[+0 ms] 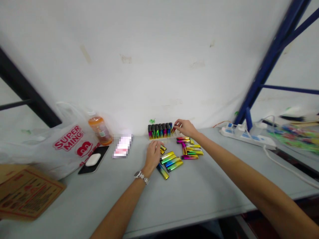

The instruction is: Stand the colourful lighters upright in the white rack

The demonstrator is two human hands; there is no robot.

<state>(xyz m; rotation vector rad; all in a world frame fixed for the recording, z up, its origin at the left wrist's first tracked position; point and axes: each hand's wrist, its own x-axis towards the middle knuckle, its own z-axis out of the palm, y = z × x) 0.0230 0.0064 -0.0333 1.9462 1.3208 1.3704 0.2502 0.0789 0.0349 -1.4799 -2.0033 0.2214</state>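
Lighters with shiny rainbow metallic bodies (159, 130) stand upright in tight rows in a clear tray (160, 137) against the wall. My right hand (184, 126) pinches one dark reddish lighter (173, 128), tilted, at the tray's right end. On the tabletop, my left hand (153, 153) lies just in front of the tray. Its fingers curl over a gold lighter (162, 148), partly hidden by them. Several loose lighters (173, 162) lie beside that hand. Another loose group (190, 152) is under my right forearm. A silver watch (141, 177) circles my left wrist.
To the left are a plastic bag (67, 146), a cardboard box (30, 192), an orange bottle (100, 129), a phone (104, 152) with a white case on it, and a bright blurred rectangle (123, 146). A power strip (249, 136) with cables lies right, near a blue metal frame (264, 69).
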